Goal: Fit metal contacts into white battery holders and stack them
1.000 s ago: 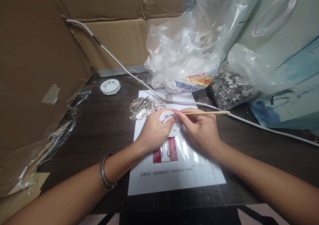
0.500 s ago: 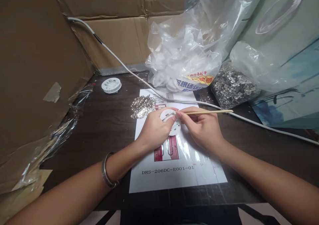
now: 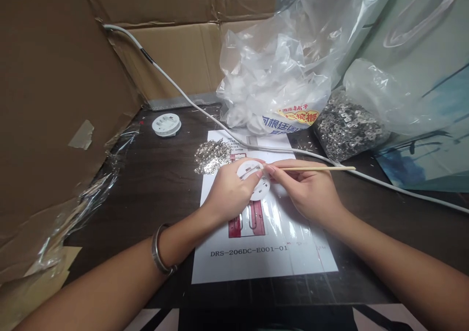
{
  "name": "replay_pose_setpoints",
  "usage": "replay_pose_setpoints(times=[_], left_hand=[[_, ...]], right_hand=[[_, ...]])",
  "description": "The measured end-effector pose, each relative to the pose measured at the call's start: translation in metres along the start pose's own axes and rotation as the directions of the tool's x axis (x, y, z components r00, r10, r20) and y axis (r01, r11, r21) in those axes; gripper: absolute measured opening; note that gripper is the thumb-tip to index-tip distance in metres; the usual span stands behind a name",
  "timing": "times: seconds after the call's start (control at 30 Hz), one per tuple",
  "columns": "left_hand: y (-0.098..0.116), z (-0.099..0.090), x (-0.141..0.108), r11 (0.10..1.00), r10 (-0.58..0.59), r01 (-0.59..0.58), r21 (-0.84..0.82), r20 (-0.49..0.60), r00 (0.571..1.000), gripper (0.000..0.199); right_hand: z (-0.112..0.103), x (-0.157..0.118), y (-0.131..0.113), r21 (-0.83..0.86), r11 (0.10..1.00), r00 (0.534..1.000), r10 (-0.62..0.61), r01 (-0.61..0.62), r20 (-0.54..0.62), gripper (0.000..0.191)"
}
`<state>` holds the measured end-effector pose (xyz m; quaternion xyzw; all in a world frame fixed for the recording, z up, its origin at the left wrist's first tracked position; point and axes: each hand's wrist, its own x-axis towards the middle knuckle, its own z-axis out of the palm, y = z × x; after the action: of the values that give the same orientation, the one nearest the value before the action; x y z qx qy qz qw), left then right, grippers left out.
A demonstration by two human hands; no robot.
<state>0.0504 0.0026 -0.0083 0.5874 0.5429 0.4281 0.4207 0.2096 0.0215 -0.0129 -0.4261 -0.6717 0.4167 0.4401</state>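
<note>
My left hand [image 3: 231, 189] grips a round white plastic disc [image 3: 263, 190] by its left side, the thumb lying across its face. Small slots and bits of metal show on the disc. In my right hand [image 3: 306, 184] a thin wooden stick [image 3: 330, 168] is pinched between thumb and fingers; its long end points right. The stick's other end is at the disc's upper right edge, where my fingertips hide it. Just left of the disc lies a heap of small shiny metal pieces [image 3: 210, 156], partly on a printed sheet [image 3: 234, 267].
Two stacked white discs [image 3: 166, 125] sit at the back left. A clear plastic bag [image 3: 274, 87] of white parts stands behind, beside a bag of metal pieces [image 3: 348, 128]. A white cable [image 3: 190, 101] crosses the table. Cardboard [image 3: 47, 101] walls the left and back.
The wooden stick has turned slightly and its free end reaches further right. My right hand has shifted a little right. The disc stays in my left hand; the whole view has moved slightly.
</note>
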Motion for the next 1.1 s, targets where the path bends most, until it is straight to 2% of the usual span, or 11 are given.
replay_pose_setpoints(times=[0.13, 0.23, 0.33, 0.5, 0.67, 0.73, 0.83, 0.9, 1.03, 1.1], left_hand=[[0.004, -0.001, -0.002, 0.997, 0.015, -0.016, -0.073, -0.022, 1.0, 0.015], [0.008, -0.002, -0.003, 0.996, 0.009, -0.012, -0.093, -0.033, 0.999, 0.014], [0.01, -0.002, -0.003, 0.996, 0.026, -0.032, -0.081, -0.067, 0.997, 0.014], [0.009, -0.003, -0.004, 0.995, 0.074, -0.082, -0.059, -0.135, 0.988, 0.013], [0.009, -0.005, -0.004, 0.991, 0.102, -0.117, -0.062, -0.205, 0.973, 0.012], [0.008, -0.005, -0.003, 0.99, 0.094, -0.116, -0.086, -0.219, 0.971, 0.013], [0.007, -0.004, -0.004, 0.984, 0.09, -0.118, -0.132, -0.203, 0.975, 0.013], [0.008, -0.003, -0.004, 0.977, 0.077, -0.11, -0.182, -0.178, 0.981, 0.018], [0.013, -0.002, -0.005, 0.963, 0.031, -0.069, -0.26, -0.148, 0.988, 0.035], [0.014, -0.002, -0.005, 0.961, 0.045, -0.083, -0.263, -0.148, 0.988, 0.038]], right_hand=[[-0.002, -0.001, -0.008, 0.029, 0.999, 0.997, -0.019, 0.021, -0.076, 0.011], [-0.004, -0.003, -0.013, 0.069, 0.998, 0.992, -0.004, 0.013, -0.124, 0.03], [-0.005, -0.004, -0.013, 0.119, 0.993, 0.994, 0.01, 0.003, -0.109, 0.046], [-0.006, -0.003, -0.005, 0.241, 0.965, 0.995, 0.1, -0.103, 0.025, 0.036], [-0.01, -0.004, -0.004, 0.101, 0.986, 0.991, 0.124, -0.129, 0.054, 0.03], [-0.009, -0.004, -0.006, 0.099, 0.982, 0.979, 0.144, -0.159, 0.143, 0.031], [-0.005, -0.003, -0.009, 0.155, 0.967, 0.939, 0.148, -0.204, 0.309, 0.031], [-0.003, -0.002, -0.009, 0.223, 0.948, 0.919, 0.131, -0.226, 0.372, 0.032], [-0.002, -0.001, -0.008, 0.342, 0.884, 0.888, 0.152, -0.318, 0.433, 0.033], [-0.003, -0.002, -0.009, 0.363, 0.879, 0.898, 0.143, -0.309, 0.417, 0.033]])
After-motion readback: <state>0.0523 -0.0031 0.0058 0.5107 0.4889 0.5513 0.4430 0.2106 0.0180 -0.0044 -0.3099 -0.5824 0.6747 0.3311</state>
